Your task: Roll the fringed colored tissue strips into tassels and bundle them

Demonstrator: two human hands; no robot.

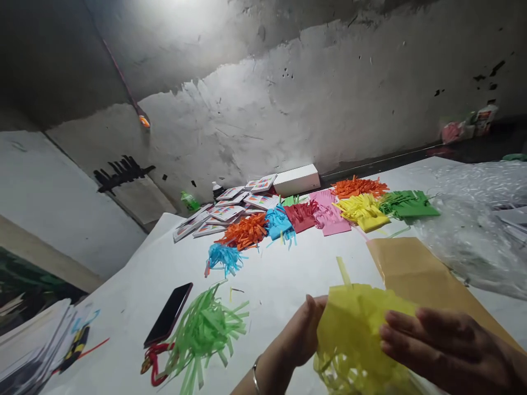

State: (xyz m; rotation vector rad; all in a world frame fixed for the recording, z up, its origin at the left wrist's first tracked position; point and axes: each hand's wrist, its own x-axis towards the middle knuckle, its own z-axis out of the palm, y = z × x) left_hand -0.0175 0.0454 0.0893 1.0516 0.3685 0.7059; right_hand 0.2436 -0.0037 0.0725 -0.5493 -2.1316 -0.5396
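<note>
A sheet of yellow tissue paper (349,323), cut into fringes along its lower part, is held up near the table's front edge. My left hand (302,332), with a metal bangle at the wrist, grips it by the left side; most of its fingers are hidden behind the paper. Lying flat against the right side of the paper, my right hand (436,345) has its fingers stretched out. Left of my hands lies a green fringed tissue bundle (206,326), next to a dark phone (168,315) and a red cord (154,365).
Fringed paper bundles in orange (246,231), red (302,216), pink (329,216), yellow (364,213) and green (411,204) line the table's back. Printed packets (226,213) and a white box (296,180) stand behind. A brown envelope (405,263) and clear plastic wrap (473,236) lie rightward.
</note>
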